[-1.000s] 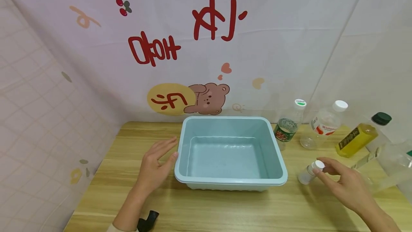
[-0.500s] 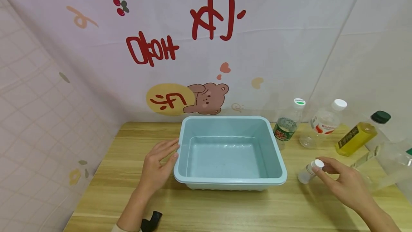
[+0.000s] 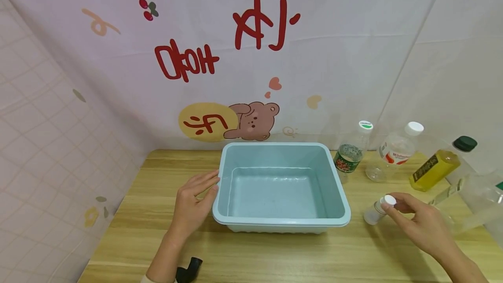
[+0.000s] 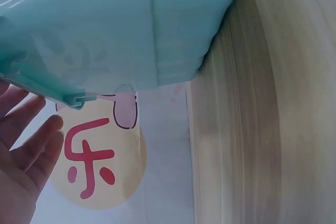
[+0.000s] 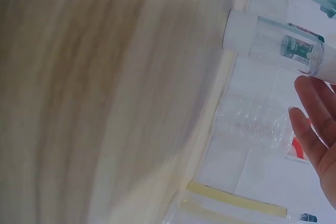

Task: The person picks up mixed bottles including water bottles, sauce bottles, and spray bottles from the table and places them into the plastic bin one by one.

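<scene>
A rectangular, pale blue plastic tub [image 3: 275, 221] sits open side up on the worktop [image 3: 251, 257], near its back edge. A small clear bottle [image 3: 377, 212], white at its base and white-capped, stands toward the right edge, beside the tub's front right corner.

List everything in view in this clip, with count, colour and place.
Basin: 1, light blue, middle of the table
Small bottle: 1, clear and white, right of the basin
Green-label bottle: 1, clear, beside the basin's right side
Red-label bottle: 1, clear, white cap, back right
Yellow bottle: 1, yellow, dark green cap, right side
Large bottle: 1, clear, far right
Unidentified item: 1, black, bottom of head view
Table: 1, wood-toned, beneath everything
Wall covering: count unclear, whitish with red characters, behind
Sleeve edge: 1, cream, bottom left
Left hand: 1, at the basin's left rim
Right hand: 1, at the small bottle's cap
</scene>
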Available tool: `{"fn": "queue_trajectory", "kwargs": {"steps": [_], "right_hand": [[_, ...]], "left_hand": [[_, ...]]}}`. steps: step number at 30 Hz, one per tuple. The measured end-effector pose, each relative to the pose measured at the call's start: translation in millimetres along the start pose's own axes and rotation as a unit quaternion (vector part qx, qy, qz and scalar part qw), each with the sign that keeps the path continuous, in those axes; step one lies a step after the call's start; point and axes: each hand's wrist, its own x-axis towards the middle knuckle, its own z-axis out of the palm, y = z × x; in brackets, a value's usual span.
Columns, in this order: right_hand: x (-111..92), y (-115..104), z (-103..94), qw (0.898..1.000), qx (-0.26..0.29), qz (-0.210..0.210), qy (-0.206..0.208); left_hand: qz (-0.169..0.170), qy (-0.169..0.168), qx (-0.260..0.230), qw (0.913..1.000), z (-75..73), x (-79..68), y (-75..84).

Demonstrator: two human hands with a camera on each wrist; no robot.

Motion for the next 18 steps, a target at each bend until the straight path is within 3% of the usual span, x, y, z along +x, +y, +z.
{"fn": "queue_trajectory", "kwargs": {"steps": [18], "right_hand": [[0.2, -2.2, -0.5, 1.0, 0.01, 0.018, 0.006]], "left_hand": [[-0.036, -0.007, 0.005, 0.9993, 1.6, -0.9, 3.4]]}}
